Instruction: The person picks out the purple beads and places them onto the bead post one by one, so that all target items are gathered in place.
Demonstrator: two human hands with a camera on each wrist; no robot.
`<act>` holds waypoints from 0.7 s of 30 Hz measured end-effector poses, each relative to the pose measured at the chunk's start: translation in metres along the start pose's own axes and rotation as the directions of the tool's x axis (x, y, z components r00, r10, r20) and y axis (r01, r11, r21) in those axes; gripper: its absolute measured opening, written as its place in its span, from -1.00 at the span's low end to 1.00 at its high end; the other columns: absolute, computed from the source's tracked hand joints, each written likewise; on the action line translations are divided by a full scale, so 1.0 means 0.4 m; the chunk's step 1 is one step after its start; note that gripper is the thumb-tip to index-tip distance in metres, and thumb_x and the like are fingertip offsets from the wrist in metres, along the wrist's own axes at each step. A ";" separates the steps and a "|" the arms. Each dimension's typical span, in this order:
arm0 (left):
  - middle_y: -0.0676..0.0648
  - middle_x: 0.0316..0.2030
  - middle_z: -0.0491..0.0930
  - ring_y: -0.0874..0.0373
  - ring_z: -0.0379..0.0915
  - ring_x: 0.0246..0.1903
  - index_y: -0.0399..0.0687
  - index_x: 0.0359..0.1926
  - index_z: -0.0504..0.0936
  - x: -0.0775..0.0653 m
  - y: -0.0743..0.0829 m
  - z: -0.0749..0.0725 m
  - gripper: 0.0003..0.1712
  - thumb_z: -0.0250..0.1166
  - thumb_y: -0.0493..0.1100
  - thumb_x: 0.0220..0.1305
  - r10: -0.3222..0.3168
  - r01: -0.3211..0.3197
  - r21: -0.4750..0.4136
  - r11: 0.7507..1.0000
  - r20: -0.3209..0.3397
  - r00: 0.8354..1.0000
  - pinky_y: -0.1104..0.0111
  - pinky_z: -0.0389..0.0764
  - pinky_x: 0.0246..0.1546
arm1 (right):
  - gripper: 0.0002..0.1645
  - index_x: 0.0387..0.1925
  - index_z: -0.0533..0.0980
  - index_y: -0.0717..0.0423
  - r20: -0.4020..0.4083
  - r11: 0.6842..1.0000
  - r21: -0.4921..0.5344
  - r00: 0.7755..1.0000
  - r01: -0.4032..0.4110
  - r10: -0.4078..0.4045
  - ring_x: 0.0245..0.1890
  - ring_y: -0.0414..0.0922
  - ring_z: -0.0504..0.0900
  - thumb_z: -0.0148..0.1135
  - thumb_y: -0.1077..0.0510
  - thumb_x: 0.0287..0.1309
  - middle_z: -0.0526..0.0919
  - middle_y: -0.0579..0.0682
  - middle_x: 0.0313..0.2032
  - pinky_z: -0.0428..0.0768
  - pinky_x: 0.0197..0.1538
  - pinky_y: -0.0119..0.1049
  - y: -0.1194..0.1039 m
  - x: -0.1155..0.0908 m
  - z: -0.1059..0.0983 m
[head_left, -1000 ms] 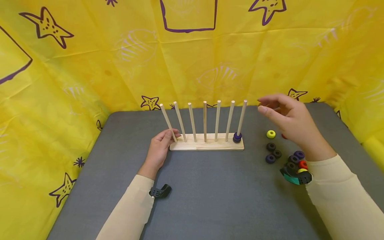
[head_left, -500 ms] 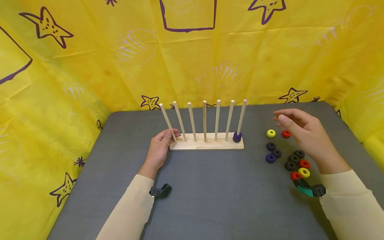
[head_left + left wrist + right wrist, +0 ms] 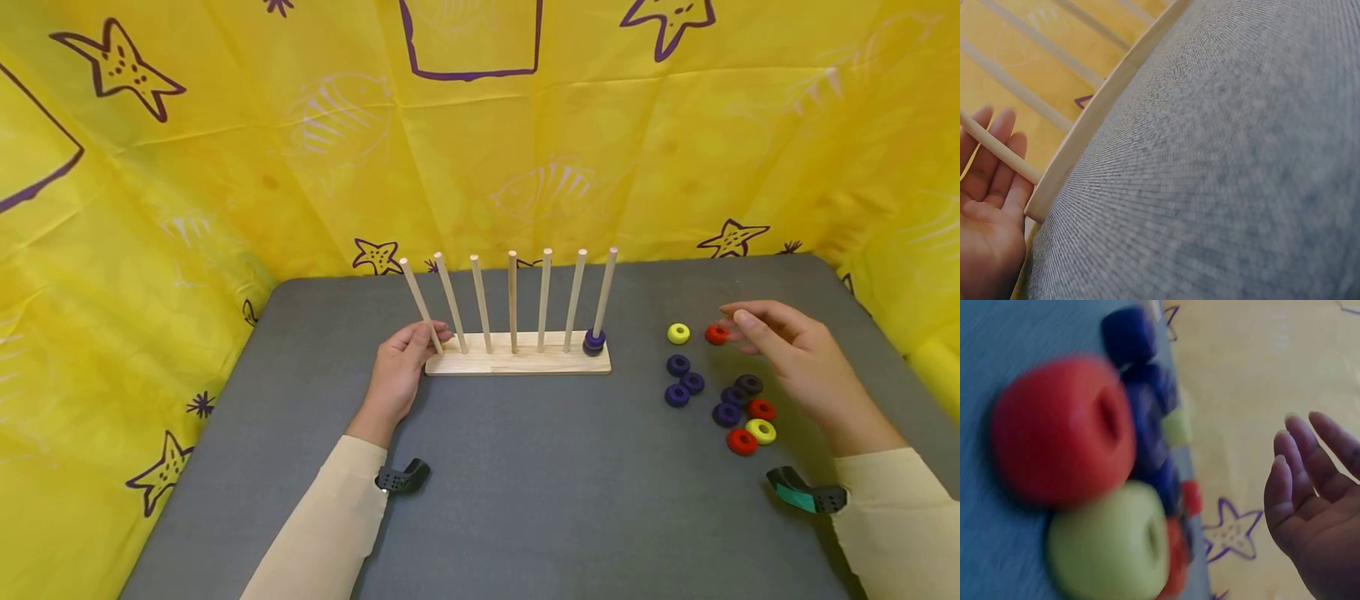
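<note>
A wooden peg board (image 3: 517, 358) with several upright pegs stands on the table. My left hand (image 3: 401, 362) grips its left end, fingers round the back of the leftmost peg (image 3: 420, 304). In the left wrist view, the fingers (image 3: 1000, 156) show behind that peg. Dark blue rings (image 3: 594, 342) sit at the bottom of the rightmost peg. My right hand (image 3: 802, 358) hovers over the right side with loosely bent fingers and nothing in them. Its fingertips are nearest a red ring (image 3: 716, 334). Blurred red (image 3: 1063, 431) and yellow rings (image 3: 1110, 540) fill the right wrist view's left side.
Several loose rings lie on the grey table (image 3: 525, 483) at the right: a far yellow ring (image 3: 678, 333), dark blue rings (image 3: 677, 395), a near yellow ring (image 3: 761, 432) and a near red ring (image 3: 742, 442). A yellow patterned cloth (image 3: 465, 150) hangs behind the table.
My right hand has moved right and down, away from the rightmost peg and towards the loose rings, uncovering more of them. The left hand and the peg board have stayed in place.
</note>
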State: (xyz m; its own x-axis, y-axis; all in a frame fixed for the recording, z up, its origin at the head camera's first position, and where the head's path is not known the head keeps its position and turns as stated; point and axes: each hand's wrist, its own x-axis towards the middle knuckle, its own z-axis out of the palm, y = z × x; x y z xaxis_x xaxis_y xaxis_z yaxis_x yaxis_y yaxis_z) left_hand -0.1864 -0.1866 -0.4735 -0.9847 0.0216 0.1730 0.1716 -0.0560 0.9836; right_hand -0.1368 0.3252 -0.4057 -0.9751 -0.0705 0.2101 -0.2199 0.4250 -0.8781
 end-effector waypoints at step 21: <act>-0.25 0.00 0.70 -0.17 0.66 0.13 -0.57 0.15 0.61 0.002 0.008 -0.002 -0.53 0.20 -0.10 0.71 0.003 -0.004 -0.092 0.996 -0.011 1.000 0.07 0.60 0.27 | -0.61 0.37 0.56 0.22 0.136 0.990 -0.016 0.980 -0.141 0.142 0.02 -0.31 0.69 0.17 0.21 0.67 0.78 -0.23 0.09 0.54 0.02 -0.60 0.178 -0.056 -0.088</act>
State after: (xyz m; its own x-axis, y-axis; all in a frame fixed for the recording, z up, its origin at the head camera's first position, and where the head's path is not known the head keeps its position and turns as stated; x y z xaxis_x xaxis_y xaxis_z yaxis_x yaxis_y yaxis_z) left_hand -0.1868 -0.1875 -0.4703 -0.9845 0.0102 0.1749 0.1715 -0.1477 0.9741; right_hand -0.1296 0.3888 -0.4580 -0.9910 -0.1320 0.0229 -0.0799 0.4448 -0.8920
